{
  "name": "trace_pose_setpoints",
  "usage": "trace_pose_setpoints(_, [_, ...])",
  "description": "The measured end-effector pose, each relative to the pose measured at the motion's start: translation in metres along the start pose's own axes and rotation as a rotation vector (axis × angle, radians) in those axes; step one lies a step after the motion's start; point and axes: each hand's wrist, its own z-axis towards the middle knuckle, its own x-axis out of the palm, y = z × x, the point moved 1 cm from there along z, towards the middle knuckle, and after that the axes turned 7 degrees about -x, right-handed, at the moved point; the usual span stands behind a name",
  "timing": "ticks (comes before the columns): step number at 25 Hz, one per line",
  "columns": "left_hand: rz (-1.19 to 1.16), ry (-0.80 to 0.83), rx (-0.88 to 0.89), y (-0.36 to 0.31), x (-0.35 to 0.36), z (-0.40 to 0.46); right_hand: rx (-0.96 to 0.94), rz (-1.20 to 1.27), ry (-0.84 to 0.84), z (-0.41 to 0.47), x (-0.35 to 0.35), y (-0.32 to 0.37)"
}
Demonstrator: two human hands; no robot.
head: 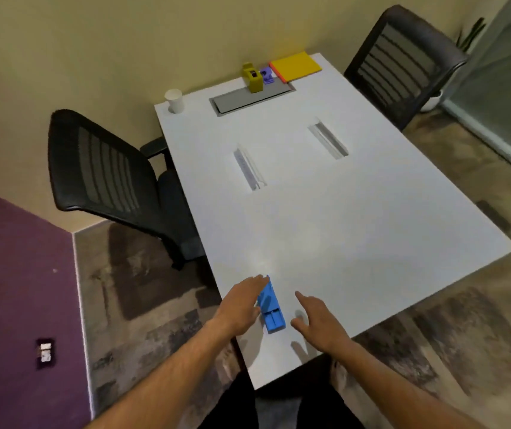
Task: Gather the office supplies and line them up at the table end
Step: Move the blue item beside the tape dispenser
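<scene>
A blue stapler (271,308) lies on the white table (356,218) near its front edge. My left hand (242,305) rests against the stapler's left side with fingers stretched out, not closed around it. My right hand (319,320) hovers open just right of the stapler, apart from it. Two clear rulers (249,167) (328,137) lie mid-table. At the far end stand a yellow tape dispenser (252,78), a small purple item (267,75) and a yellow notepad with an orange edge (295,66).
A white paper cup (174,100) stands at the far left corner. A grey cable hatch (251,97) is set into the tabletop near the far end. Black mesh chairs flank the table at left (105,168) and far right (402,63).
</scene>
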Motion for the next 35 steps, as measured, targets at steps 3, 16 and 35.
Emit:
trace_pose_setpoints(3, [0.089,0.056,0.068,0.021,0.002,0.035,0.138,0.020,-0.014,0.010,0.028,0.004])
trace_pose_setpoints(16, [0.284,0.158,0.250,0.057,0.047,0.108,0.360,0.060,-0.186,0.059,0.113,0.029])
trace_pose_setpoints(35, [-0.848,-0.168,-0.176,0.095,-0.127,-0.013,-0.086,0.043,-0.342,0.050,0.006,0.180])
